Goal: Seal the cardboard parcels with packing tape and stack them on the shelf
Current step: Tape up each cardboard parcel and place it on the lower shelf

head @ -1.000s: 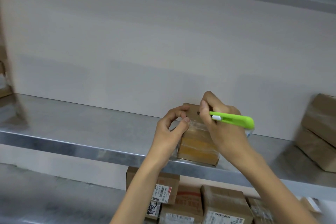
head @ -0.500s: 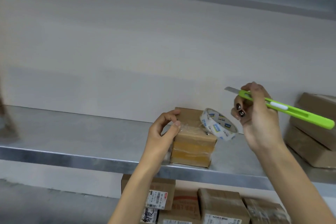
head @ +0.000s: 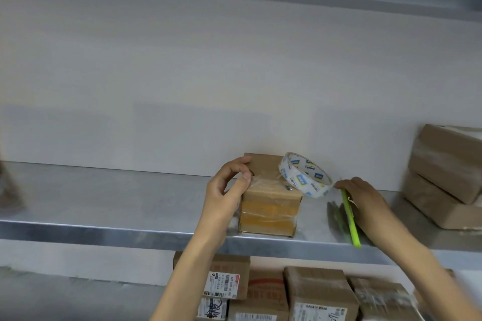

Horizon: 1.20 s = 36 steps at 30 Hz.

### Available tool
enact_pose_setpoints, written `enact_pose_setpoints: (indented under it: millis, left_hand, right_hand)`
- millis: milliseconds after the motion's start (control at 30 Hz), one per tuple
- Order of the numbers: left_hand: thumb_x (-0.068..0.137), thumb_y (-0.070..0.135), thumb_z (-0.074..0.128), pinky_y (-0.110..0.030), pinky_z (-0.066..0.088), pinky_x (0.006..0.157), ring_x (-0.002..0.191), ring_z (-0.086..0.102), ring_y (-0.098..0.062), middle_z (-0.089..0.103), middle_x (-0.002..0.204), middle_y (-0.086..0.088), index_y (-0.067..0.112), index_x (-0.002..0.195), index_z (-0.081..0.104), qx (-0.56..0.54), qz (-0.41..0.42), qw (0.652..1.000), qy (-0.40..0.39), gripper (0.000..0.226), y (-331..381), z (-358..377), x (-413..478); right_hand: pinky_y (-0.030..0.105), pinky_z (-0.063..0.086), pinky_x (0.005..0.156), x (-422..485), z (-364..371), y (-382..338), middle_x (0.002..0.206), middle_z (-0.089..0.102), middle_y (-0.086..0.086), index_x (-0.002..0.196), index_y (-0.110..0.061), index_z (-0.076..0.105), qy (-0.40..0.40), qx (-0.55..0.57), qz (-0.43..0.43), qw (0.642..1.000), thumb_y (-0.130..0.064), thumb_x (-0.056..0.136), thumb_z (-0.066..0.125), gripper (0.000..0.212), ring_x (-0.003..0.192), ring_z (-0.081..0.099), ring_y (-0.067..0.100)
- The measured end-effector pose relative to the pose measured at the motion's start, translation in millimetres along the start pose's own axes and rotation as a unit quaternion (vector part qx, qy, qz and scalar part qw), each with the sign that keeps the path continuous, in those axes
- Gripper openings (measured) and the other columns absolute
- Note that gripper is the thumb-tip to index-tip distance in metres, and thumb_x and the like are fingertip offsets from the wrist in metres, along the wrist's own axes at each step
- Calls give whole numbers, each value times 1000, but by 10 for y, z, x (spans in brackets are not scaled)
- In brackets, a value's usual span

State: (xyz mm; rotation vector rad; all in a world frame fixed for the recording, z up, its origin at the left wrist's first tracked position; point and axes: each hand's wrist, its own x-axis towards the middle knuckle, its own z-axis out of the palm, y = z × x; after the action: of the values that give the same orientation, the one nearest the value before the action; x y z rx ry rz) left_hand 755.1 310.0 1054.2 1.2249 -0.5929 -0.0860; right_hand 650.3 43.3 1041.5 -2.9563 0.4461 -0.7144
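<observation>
While curling the left hand (head: 227, 190) round the upper left corner of the parcel (head: 268, 212), hooks fingers over its top and presses the thumb onto the clear tape wrinkled across that top. Grips firmly, not slack. Keeps the parcel upright on the steel shelf (head: 104, 200), close to the front lip, with yellowish bands of tape across its front face.

Finds the tape roll (head: 303, 174) tilted on the parcel's top right edge, white with blue marks, leaning out past that side.

Lays the right hand (head: 365, 198) palm down on the shelf just right of the parcel, under the roll's overhang, fingers fairly straight. Touches the green cutter (head: 350, 219) along the hand's parcel-side edge; cannot tell whether gripped or merely rested against. Points the cutter front to back beside the parcel, near end reaching the shelf lip, with a dim reflection alongside on the steel.

Shows two stacked boxes (head: 443, 177) well to the right of the parcel, brown and blurred. Shows labelled cartons (head: 320, 292) below the parcel, on a lower level, packed side by side.
</observation>
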Motion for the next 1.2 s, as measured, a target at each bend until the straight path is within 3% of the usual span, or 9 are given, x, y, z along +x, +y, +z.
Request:
enact_pose_setpoints:
  millis: [133,267,367,500,633,867,1000,1100,1200]
  left_hand:
    - [78,30,63,-37,46,87,115,59,-20,64,123,16,28,70,64,-18,-29,999,-10,8,26,1,19]
    - [90,10,62,-30,46,91,116,59,-17,66,120,9,14,79,64,18,-29,999,4,12,79,33,77]
    - [89,8,62,-30,47,99,111,60,-9,67,116,8,12,81,66,45,-32,998,23,10,90,76,125]
    - [88,7,64,-35,50,97,112,60,-14,67,113,7,19,76,65,62,-36,997,26,17,69,109,148]
    - [90,3,61,-19,50,71,114,59,-23,65,114,-2,20,83,62,59,-48,997,10,18,151,146,144]
    - [96,3,48,-19,43,84,104,58,-15,61,111,1,27,86,59,154,-8,988,-9,28,142,177,108]
    - [97,1,45,-3,39,78,98,56,1,62,103,7,27,87,57,200,30,979,13,31,157,154,92]
    - [97,8,50,-8,41,81,94,57,2,64,98,11,29,88,61,255,77,964,1,26,149,189,55]
    - [94,18,59,-22,44,90,101,55,-6,66,101,11,25,92,69,394,188,899,48,13,147,252,47]
  right_hand:
    - [34,44,78,-5,-64,8,108,60,14,130,-14,58,-38,-11,30,999,16,78,50,60,102,57,35]
    - [15,44,71,-120,-515,-404,92,68,-3,106,-21,69,185,209,4,960,-9,93,58,21,79,61,11]
    - [13,44,75,-152,-718,-866,95,65,-14,109,-28,66,115,283,-51,951,-41,90,55,25,86,59,3]
    - [26,47,84,-32,-590,-1130,108,60,-14,125,-36,57,30,186,-99,977,-59,89,45,45,99,57,7]
    - [31,49,81,121,-530,-1252,100,56,-15,107,-42,64,4,190,-91,978,-55,86,55,27,93,57,8]
    - [39,52,74,86,-519,-1293,78,66,-15,74,-33,69,60,299,-57,951,-42,76,73,10,78,62,5]
    - [26,50,72,50,-807,-1017,74,68,-19,69,-29,67,117,305,-23,945,-35,79,73,13,76,63,1]
    - [10,42,62,-29,-991,-839,72,68,-17,67,-26,67,117,351,-15,929,-26,79,76,15,68,62,1]
    - [8,43,62,-152,-1020,-869,75,70,-14,71,-21,69,114,388,-19,915,-34,74,73,14,71,63,2]
